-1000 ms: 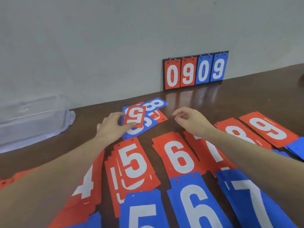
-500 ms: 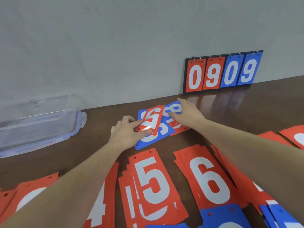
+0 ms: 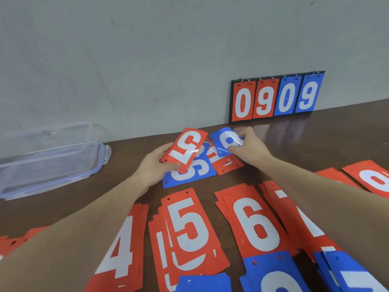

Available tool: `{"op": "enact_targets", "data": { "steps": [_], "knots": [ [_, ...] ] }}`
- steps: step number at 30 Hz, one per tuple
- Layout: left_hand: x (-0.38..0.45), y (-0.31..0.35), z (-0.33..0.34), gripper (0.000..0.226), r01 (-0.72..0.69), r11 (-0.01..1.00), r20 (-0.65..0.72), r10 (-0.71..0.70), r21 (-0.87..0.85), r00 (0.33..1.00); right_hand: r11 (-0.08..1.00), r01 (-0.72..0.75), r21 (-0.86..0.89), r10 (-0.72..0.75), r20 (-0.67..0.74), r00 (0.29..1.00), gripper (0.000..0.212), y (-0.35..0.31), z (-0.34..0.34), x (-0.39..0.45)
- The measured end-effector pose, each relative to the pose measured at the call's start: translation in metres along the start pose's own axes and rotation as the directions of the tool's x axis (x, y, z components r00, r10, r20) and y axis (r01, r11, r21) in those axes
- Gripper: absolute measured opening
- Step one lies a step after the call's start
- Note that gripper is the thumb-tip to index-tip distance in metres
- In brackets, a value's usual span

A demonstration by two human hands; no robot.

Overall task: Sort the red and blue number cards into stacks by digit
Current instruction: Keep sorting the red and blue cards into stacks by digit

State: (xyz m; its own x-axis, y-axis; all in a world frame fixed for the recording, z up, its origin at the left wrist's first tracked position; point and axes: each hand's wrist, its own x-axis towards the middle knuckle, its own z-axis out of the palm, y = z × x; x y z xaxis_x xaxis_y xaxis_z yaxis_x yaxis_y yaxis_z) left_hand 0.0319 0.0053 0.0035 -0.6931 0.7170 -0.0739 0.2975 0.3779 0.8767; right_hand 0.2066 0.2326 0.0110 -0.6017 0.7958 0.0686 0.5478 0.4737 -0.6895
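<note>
L hand [image 3: 155,165] lifted red 5 [image 3: 185,148]; R hand [image 3: 250,148] now grips prob. blue 8 [image 3: 227,141].

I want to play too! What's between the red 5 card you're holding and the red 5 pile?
A blue card lies flat between the held red 5 card and the red 5 pile, in the head view.

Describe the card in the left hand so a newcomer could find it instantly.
Start at the scoreboard against the wall, then drop to the loose pile in front of it. The left hand grips a red 5 card lifted off the blue card; it alone is raised, tilted and upside down.
</note>
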Motion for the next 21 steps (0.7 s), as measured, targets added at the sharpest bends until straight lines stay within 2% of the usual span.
{"op": "enact_targets", "data": {
  "steps": [3,5,6,8,11,13,17,19,21],
  "knots": [
    [-0.006,0.007,-0.002,0.059,-0.026,0.997,-0.074,0.02,-0.072,0.997,0.975,0.027,0.221,-0.026,-0.008,1.0,0.059,0.003,-0.015,-0.013],
    [-0.011,0.013,-0.004,0.053,-0.04,0.995,-0.132,0.027,-0.096,0.991,0.947,0.039,0.319,-0.057,0.047,0.997,0.075,0.001,-0.026,-0.024],
    [-0.013,0.016,-0.006,0.045,-0.036,0.992,-0.162,0.016,-0.121,0.987,0.941,0.026,0.338,-0.054,0.075,0.996,0.076,-0.001,-0.032,-0.03],
    [-0.019,0.023,-0.009,0.029,-0.042,0.983,-0.215,0.003,-0.178,0.977,0.939,-0.012,0.344,-0.027,0.108,0.994,0.068,-0.004,-0.043,-0.043],
    [-0.032,0.034,-0.013,0.023,-0.064,0.955,-0.24,-0.008,-0.291,0.971,0.946,-0.08,0.315,0.046,0.115,0.992,0.063,-0.012,-0.059,-0.064],
    [-0.042,0.037,-0.016,0.014,-0.057,0.925,-0.225,-0.031,-0.375,0.974,0.949,-0.12,0.291,0.089,0.118,0.989,0.064,-0.014,-0.069,-0.079],
    [-0.073,0.043,-0.017,0.013,-0.031,0.871,-0.155,-0.052,-0.491,0.987,0.964,-0.141,0.225,0.122,0.096,0.988,0.058,-0.016,-0.078,-0.11],
    [-0.091,0.042,-0.016,0.013,0.002,0.872,-0.106,-0.061,-0.49,0.992,0.95,-0.165,0.267,0.147,0.083,0.986,0.045,-0.016,-0.08,-0.125],
    [-0.108,0.04,-0.016,0.015,0.039,0.885,-0.055,-0.072,-0.463,0.996,0.893,-0.217,0.395,0.17,0.151,0.974,0.034,-0.013,-0.079,-0.138]
  ]
}}
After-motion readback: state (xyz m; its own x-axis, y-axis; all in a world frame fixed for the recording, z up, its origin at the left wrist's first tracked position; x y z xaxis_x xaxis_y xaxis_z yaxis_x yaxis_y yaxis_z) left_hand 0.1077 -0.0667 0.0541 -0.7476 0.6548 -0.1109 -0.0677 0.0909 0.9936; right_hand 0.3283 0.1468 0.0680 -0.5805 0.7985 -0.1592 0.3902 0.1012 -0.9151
